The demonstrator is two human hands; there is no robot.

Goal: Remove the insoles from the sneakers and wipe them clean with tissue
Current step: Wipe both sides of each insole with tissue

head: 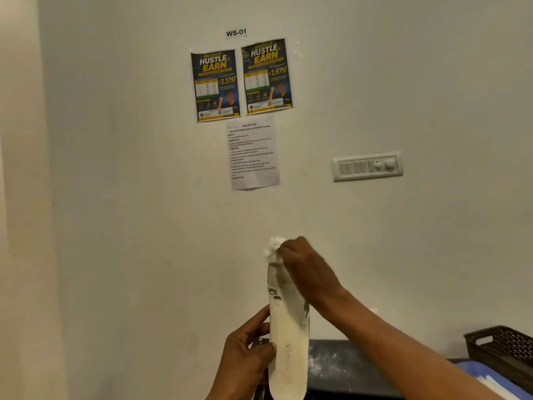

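Wiping is the step in hand, as I judge it: one insole is out of its sneaker and held up on end in the air, close before the camera, with its printed end low. Nearest, the left hand grips it by the lower half — thumb on the pale face beside the printed word, the other fingers curled round the left edge. Higher and a little farther off, the right hand reaches in from the lower right, wrist bent, its fingers bunched round a crumpled white tissue that it presses to the top end of the insole. Dark scuffed patches show on the face below the tissue and along the right edge. The next move probably calls for firm strokes down over those marks while the left hand braces the insole against bending — then the same for its mate. No sneakers are in view. Beyond the hands lies a dark table with a brown basket towards the right, and the wall behind carries a switch panel, a printed sheet and two posters.
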